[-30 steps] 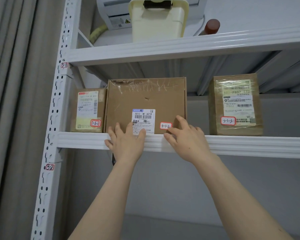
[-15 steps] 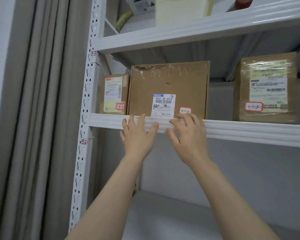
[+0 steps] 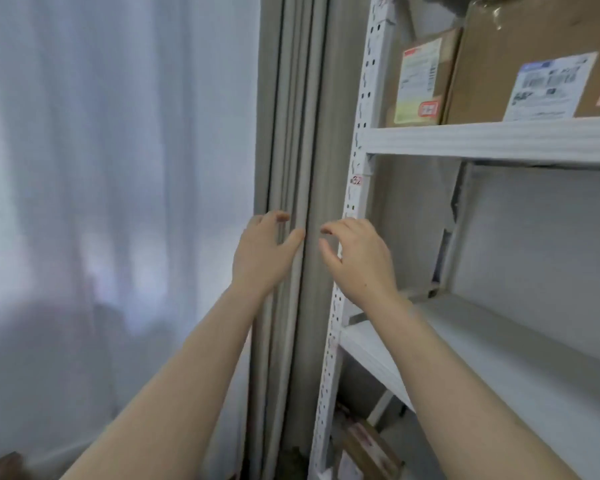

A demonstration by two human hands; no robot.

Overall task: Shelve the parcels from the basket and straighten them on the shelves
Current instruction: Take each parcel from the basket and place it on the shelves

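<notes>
Two brown cardboard parcels stand on the upper shelf at the top right: a small parcel with a yellow-white label and, touching its right side, a large parcel with a white barcode label. My left hand and my right hand hang in mid-air below that shelf, in front of the curtain and the shelf post. Both hold nothing, with fingers loosely spread. The basket is out of view.
A white perforated shelf post runs down the middle. A grey curtain and a sheer white curtain fill the left. The lower shelf is bare. Brown parcels lie low under it.
Both hands have left the large parcel and the shelf edge and dropped lower. The view has swung left and down, so the third parcel on the right is out of frame.
</notes>
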